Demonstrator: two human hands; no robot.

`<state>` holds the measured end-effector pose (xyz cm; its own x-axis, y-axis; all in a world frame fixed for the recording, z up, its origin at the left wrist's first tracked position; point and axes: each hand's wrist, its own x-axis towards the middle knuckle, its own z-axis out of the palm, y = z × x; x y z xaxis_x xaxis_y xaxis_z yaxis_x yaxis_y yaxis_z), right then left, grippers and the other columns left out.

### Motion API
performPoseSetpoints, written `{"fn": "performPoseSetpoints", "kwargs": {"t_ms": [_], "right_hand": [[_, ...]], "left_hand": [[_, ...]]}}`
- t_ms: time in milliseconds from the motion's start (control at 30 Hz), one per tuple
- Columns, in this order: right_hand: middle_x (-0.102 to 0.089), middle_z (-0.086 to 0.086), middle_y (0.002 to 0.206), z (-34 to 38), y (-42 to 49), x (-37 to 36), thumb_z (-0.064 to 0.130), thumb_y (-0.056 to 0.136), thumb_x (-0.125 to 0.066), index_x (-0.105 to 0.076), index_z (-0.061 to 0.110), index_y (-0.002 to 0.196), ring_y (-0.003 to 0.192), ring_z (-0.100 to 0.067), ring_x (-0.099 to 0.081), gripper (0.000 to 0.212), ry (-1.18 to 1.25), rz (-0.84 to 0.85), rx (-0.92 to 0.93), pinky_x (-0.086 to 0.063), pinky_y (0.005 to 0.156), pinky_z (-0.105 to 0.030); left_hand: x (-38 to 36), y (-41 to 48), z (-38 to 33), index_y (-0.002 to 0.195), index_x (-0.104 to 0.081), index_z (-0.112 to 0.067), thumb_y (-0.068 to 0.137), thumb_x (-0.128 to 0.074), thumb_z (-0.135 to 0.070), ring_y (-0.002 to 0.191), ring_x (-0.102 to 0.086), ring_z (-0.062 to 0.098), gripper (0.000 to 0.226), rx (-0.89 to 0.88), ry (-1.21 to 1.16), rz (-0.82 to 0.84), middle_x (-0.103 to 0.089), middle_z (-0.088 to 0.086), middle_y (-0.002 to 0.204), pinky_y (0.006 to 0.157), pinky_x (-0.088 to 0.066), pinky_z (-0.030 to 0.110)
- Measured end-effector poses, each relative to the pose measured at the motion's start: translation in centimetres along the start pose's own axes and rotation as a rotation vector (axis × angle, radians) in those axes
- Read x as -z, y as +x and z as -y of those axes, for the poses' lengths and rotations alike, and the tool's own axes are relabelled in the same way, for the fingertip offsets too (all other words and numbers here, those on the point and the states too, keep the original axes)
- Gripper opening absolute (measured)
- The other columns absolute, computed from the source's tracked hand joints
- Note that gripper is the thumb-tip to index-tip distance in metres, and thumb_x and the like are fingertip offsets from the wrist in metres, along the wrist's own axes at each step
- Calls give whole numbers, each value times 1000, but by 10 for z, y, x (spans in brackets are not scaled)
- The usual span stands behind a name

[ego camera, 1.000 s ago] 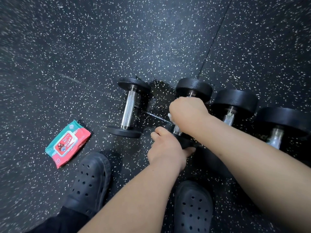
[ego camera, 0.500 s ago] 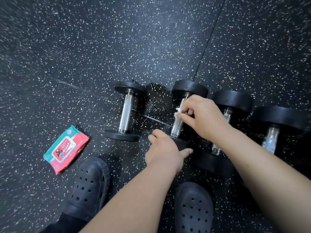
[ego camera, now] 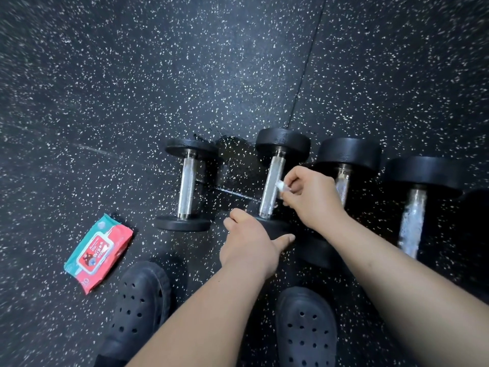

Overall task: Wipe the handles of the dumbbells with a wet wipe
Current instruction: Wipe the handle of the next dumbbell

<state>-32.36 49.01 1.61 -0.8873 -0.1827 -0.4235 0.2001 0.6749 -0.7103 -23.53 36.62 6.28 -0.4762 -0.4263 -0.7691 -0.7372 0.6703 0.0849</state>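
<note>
Speckled floor (ego camera: 185, 75), hands (ego camera: 248, 247) on dumbbell (ego camera: 270, 178), wipe (ego camera: 281, 186)

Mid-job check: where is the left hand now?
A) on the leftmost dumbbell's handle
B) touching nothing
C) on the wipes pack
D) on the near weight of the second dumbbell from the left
D: the left hand grips the second dumbbell at its near weight; the right hand holds the wet wipe by its handle.
</note>
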Motion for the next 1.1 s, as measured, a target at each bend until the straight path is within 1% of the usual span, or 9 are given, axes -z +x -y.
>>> {"fn": "performPoseSetpoints", "kwargs": {"t_ms": [200, 300, 367, 467, 633, 767, 900, 1000, 1100], "right_hand": [[-74, 14, 77, 0, -12, -3, 37, 87, -79, -70, 31, 86, 71, 3, -67, 11, 56, 53, -58, -52, 73, -24], [-77, 17, 77, 0, -10, 0, 48, 88, -79, -73, 30, 86, 76, 0, -71, 19, 109, 80, -105, -56, 80, -29], [-78, 16, 76, 1, -7, 0, 39, 90, -82, -75, 27, 84, 74, -2, -72, 15, 145, 58, -110, -60, 83, -35], [-78, 12, 76, 1, -7, -4, 29, 88, -84, -76, 26, 81, 73, -6, -74, 11, 162, 42, -128, -61, 82, -35], [-76, 11, 72, -3, -12, -3, 24, 85, -84, -76, 27, 78, 72, -6, -72, 11, 35, 165, -117, -55, 74, -29], [-77, 5, 71, -1, -6, -1, 20, 89, -83, -72, 23, 87, 70, -15, -77, 11, 182, 70, -142, -64, 80, -37], [-77, 8, 72, -3, -10, -2, 22, 87, -84, -73, 23, 83, 70, -10, -75, 12, 98, 174, -131, -62, 83, -37], [-78, 5, 72, -3, -5, 0, 19, 87, -85, -72, 22, 85, 70, -14, -76, 13, 153, 141, -134, -63, 82, -38], [-77, 7, 71, -2, -2, 0, 18, 88, -83, -68, 23, 86, 67, -10, -75, 16, 123, 105, -112, -60, 76, -31]], "left_hand": [[0, 1, 1, 135, -27, -10, 73, -79, -76, 118, -62, 30, 105, -9, -1, -3, -41, 7, 142, 81, -49, 40], [0, 0, 0, 136, -26, -10, 73, -78, -77, 120, -61, 30, 105, -10, 6, -8, -40, 7, 143, 83, -50, 41], [0, -1, 0, 135, -26, -10, 73, -78, -77, 120, -61, 30, 105, -10, 8, -11, -40, 7, 143, 82, -49, 41], [0, 1, 1, 133, -26, -10, 72, -78, -78, 117, -61, 30, 105, -11, 8, -14, -40, 7, 142, 82, -52, 42], [-2, 1, 3, 130, -27, -11, 71, -79, -78, 116, -60, 28, 103, -28, 0, -19, -40, 7, 140, 85, -54, 43], [-1, 1, 2, 131, -27, -10, 71, -78, -79, 115, -61, 29, 105, -31, 9, -29, -40, 8, 141, 86, -56, 44], [0, 1, 3, 131, -26, -10, 71, -78, -79, 114, -61, 28, 105, -28, 5, -21, -40, 7, 142, 87, -57, 45], [-1, 0, 3, 132, -26, -10, 71, -79, -78, 115, -61, 29, 105, -26, 0, -26, -39, 8, 143, 88, -56, 45], [0, 1, 2, 133, -25, -10, 71, -78, -79, 118, -61, 30, 107, -26, 1, -22, -39, 9, 144, 90, -57, 46]]}}
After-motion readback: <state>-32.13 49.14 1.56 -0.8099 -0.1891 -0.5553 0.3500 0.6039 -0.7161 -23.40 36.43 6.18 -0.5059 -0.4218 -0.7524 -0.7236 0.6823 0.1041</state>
